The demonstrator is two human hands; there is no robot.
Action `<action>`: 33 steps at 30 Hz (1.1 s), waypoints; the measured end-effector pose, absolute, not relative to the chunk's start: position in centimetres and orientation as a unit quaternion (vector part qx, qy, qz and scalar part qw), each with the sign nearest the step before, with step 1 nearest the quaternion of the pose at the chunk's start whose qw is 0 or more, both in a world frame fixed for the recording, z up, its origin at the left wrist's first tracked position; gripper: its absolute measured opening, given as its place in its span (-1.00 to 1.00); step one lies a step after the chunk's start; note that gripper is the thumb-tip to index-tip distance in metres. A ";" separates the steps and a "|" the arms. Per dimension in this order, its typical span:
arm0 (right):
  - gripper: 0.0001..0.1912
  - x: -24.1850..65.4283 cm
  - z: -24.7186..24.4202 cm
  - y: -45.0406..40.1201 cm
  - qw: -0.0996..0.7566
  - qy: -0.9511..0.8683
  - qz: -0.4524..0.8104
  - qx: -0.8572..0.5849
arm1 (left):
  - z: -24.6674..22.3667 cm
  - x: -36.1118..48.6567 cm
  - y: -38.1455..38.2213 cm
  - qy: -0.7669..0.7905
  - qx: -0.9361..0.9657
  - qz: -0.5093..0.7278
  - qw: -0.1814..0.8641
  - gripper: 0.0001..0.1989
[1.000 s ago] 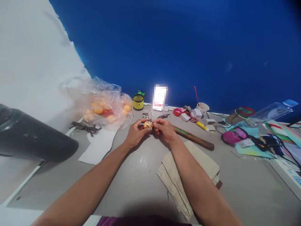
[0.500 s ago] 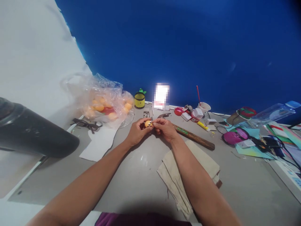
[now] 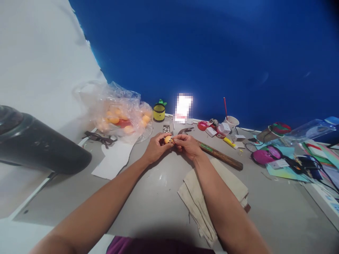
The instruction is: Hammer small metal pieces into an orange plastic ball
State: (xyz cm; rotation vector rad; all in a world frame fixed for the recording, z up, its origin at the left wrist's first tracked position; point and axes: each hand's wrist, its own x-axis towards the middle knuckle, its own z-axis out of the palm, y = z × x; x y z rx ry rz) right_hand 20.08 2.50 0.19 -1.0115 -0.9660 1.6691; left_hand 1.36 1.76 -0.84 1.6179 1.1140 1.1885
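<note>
Clock directions are taken from the ball, with 12 o'clock pointing away from the wearer.

Nearest, at 5 o'clock, a folded tan cloth (image 3: 190,192) lies on the grey counter (image 3: 148,201), partly beneath the right forearm.

At centre, an orange ball (image 3: 167,140) with dark and white markings is held between the two hands. The left hand (image 3: 155,151) is clamped around it from 9 o'clock. The right hand (image 3: 189,146) meets it from 3 o'clock, thumb and forefinger brought to its marked edge; whether they pinch some small part there or only press the surface cannot be told. The ball is round and presents no long axis. Both hands are at it, the left covering more of its surface.

A hammer (image 3: 221,155) lies just beyond the right hand, its wooden handle running out towards 4 o'clock and its head near 1 o'clock. At 12 o'clock, close past the fingers, sits a small tray (image 3: 166,129) of shiny pieces, too small to identify.

Farther off, a clear plastic bag (image 3: 127,98) with more orange balls stands at 10 o'clock and a yellow container (image 3: 159,113) at 11, before the blue wall (image 3: 201,49).

Compared with one second ago, the ball's markings sit further towards the right fingertips, and the surroundings are displaced slightly rightward in view. The two-handed hold is unchanged; the hammer and cloth show no evident disturbance.
</note>
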 end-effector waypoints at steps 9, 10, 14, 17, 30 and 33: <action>-0.62 20.0 0.4 2.5 0.467 -0.397 0.673 -0.414 | -0.1 1.5 1.3 0.453 0.645 0.457 0.412 -0.54; -0.63 20.0 0.4 2.5 0.466 -0.397 0.674 -0.413 | -0.1 1.5 1.3 0.452 0.648 0.457 0.408 -0.55; -0.67 20.0 0.5 2.5 0.460 -0.397 0.677 -0.416 | -0.2 1.6 1.4 0.451 0.655 0.460 0.395 -0.58; -0.68 20.0 0.5 2.5 0.457 -0.399 0.676 -0.418 | -0.3 1.6 1.5 0.453 0.651 0.459 0.400 -0.56; -0.56 20.1 0.4 2.5 0.454 -0.387 0.692 -0.406 | -0.4 1.5 1.6 0.452 0.629 0.462 0.431 -0.50; -0.56 20.1 0.4 2.5 0.453 -0.387 0.696 -0.400 | -0.3 1.5 1.6 0.452 0.628 0.464 0.431 -0.50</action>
